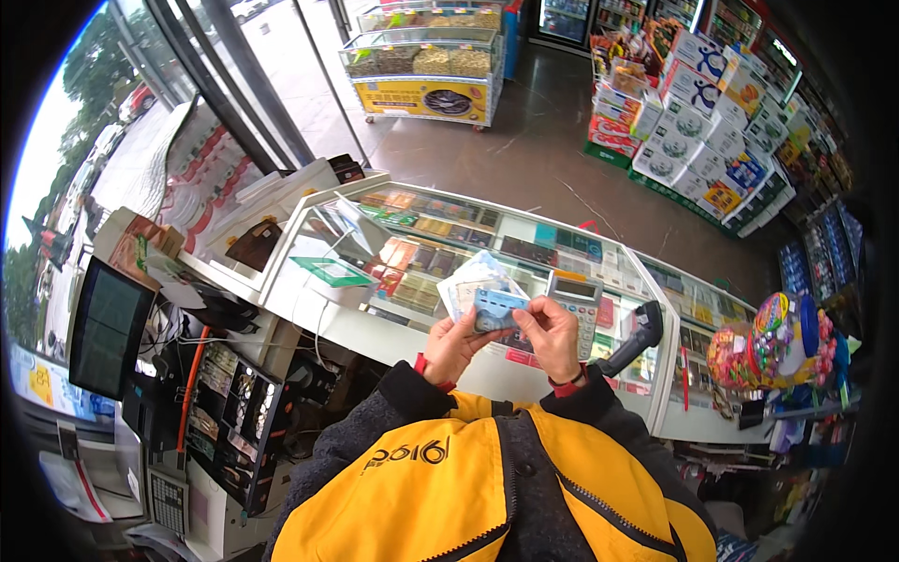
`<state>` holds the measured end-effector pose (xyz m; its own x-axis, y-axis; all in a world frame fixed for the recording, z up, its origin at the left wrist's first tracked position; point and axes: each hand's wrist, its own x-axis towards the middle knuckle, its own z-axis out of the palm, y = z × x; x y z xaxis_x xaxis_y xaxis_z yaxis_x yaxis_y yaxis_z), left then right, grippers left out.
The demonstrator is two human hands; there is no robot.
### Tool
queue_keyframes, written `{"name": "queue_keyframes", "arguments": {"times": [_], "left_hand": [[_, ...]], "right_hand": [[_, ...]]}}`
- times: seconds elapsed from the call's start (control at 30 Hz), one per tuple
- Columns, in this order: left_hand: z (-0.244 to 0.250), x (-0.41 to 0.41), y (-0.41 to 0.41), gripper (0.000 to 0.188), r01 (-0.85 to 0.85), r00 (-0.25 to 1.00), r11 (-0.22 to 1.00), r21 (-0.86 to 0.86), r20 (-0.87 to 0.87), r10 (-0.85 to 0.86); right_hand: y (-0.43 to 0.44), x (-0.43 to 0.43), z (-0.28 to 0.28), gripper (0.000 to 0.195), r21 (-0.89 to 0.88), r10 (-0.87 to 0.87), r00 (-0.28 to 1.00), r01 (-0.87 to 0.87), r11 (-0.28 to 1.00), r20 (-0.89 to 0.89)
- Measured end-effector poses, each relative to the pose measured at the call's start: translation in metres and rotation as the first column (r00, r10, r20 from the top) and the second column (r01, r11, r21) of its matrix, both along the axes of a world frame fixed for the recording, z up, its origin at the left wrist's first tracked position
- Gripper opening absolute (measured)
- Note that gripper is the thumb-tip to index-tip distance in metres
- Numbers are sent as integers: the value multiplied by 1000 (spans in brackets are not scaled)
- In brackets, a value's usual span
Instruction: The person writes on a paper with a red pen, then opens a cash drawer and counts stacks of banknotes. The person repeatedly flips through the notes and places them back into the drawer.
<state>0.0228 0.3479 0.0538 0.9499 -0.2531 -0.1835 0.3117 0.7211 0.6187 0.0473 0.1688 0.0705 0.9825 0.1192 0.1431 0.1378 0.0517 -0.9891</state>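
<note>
My left hand [451, 351] grips a small fan of pale papers [463, 284], with a blue slip or card [491, 309] in front. Its thumb lies on the blue piece. With thumb and fingertips, my right hand [553, 341] pinches the right edge of that blue piece. Both hands are above a glass-topped display counter [435, 204] that has rows of small boxes inside. Just behind my right hand, a calculator [585, 309] rests on the glass. A black handheld barcode scanner [635, 339] stands to its right.
A white stand with a green-edged plate [333, 270] is on the counter at left. Below it, a cash drawer [235, 421] is open beside a monitor [109, 330]. Candy jars [783, 341] crowd the right end. Stacked cartons [685, 133] stand across the floor.
</note>
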Motion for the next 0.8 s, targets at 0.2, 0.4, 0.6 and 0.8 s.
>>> {"name": "queue_keyframes", "arguments": {"times": [0.2, 0.4, 0.6, 0.8], "left_hand": [[11, 1, -2, 46, -8, 1000, 1000, 11, -21, 8], [13, -1, -2, 46, -16, 1000, 1000, 23, 10, 15], [-15, 1, 7, 32, -44, 996, 997, -56, -78, 39], [-14, -3, -5, 26, -138, 987, 977, 160, -61, 150]], "right_hand": [[-5, -1, 2, 14, 66, 40, 998, -37, 997, -49], [-4, -2, 0, 15, 72, 53, 999, -53, 996, -4], [-13, -4, 12, 31, 124, 250, 964, -260, 958, 89], [-7, -1, 5, 22, -64, -16, 1000, 15, 998, -18]]}}
